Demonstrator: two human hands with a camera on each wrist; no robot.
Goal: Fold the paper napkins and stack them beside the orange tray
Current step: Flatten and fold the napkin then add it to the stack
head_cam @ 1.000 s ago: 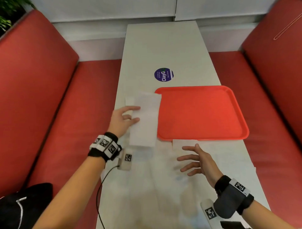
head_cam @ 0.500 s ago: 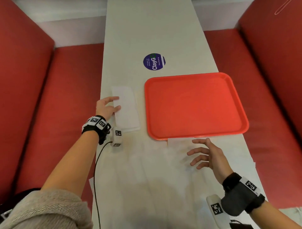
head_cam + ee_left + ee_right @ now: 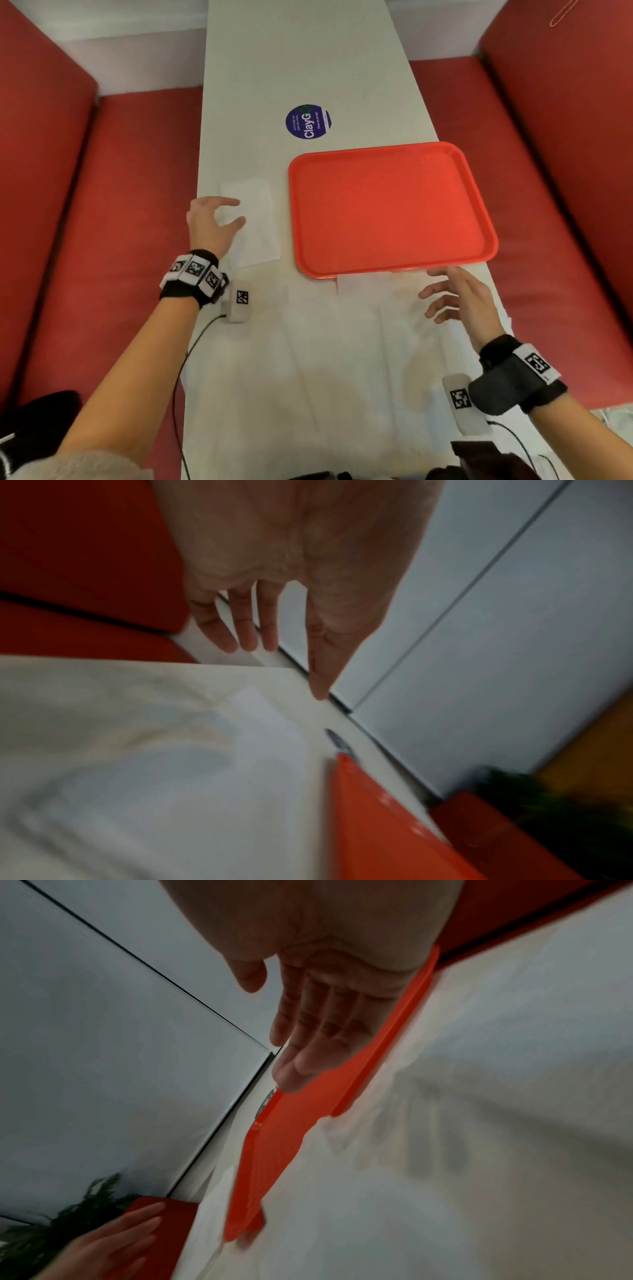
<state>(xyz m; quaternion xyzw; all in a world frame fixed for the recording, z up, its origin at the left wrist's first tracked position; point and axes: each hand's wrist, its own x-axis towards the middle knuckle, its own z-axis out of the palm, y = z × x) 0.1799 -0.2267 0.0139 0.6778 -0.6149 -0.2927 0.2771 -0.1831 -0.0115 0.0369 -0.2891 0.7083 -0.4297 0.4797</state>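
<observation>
The folded napkins (image 3: 255,222) lie stacked by the table's (image 3: 308,61) left edge, just beside the orange tray (image 3: 390,209). The left hand (image 3: 209,226) hovers over them, fingers loosely spread — holding nothing. The right hand (image 3: 459,301), fingers spread and empty, hangs over unfolded napkins (image 3: 359,325) at the tray's near edge.

Setting: fast-food or canteen dining booth. Evidence: red padded bench seats (image 3: 130,212) with upright red backrests (image 3: 561,113) flank both long sides of a narrow white table (image 3: 294,65). An orange plastic serving tray (image 3: 387,209) sits on it. A round blue "ClayGo" clean-as-you-go sticker (image 3: 308,121) is stuck to the tabletop. Green plant foliage (image 3: 61,1229) shows behind one bench, against pale wall panels (image 3: 514,631).
</observation>
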